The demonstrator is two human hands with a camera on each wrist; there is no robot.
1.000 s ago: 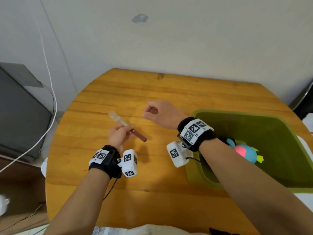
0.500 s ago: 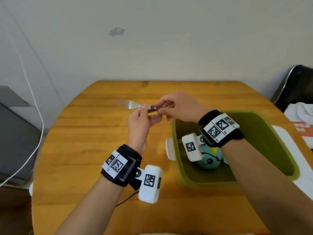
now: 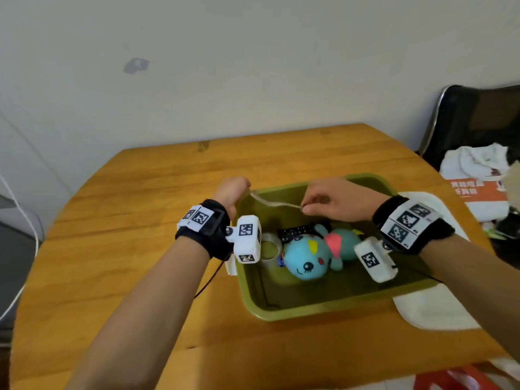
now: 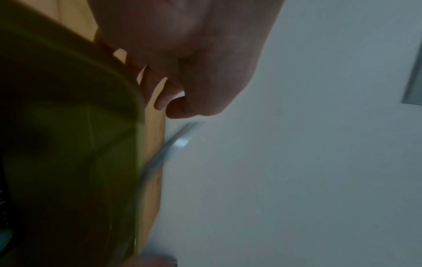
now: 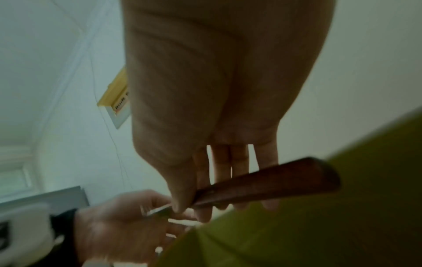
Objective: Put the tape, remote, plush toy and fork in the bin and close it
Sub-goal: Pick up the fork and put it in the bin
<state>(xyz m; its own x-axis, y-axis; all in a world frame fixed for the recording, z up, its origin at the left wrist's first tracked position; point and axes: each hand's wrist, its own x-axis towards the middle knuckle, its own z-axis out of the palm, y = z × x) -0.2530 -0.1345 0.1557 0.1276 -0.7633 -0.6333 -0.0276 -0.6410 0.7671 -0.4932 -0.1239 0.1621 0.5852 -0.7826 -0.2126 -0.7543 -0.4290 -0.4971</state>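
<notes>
Since half a second ago both hands have carried the fork point(image 3: 274, 203) from over the bare table to above the green bin point(image 3: 318, 306), and only the right hand point(image 3: 336, 199) has it now. In the right wrist view its thumb and fingers point(image 5: 182, 189) pinch the fork where the brown handle point(image 5: 269, 178) meets the metal, handle running back under the palm, tines pointing towards the left hand point(image 3: 232, 190). The left hand is just past the tines, at the bin's far-left corner; its fingers point(image 4: 160, 101) are loosely curled with nothing between them, apart from the fork.

Below the right fingers, inside the bin, the black remote point(image 3: 299, 230) lies against the blue plush toy point(image 3: 308, 256), and the roll of tape point(image 3: 268, 247) sits just left of the toy's head, under the left wrist. The bin stands open on the wooden table point(image 3: 126, 249); a white lid point(image 3: 433, 308) lies flat beside it, under the right forearm.
</notes>
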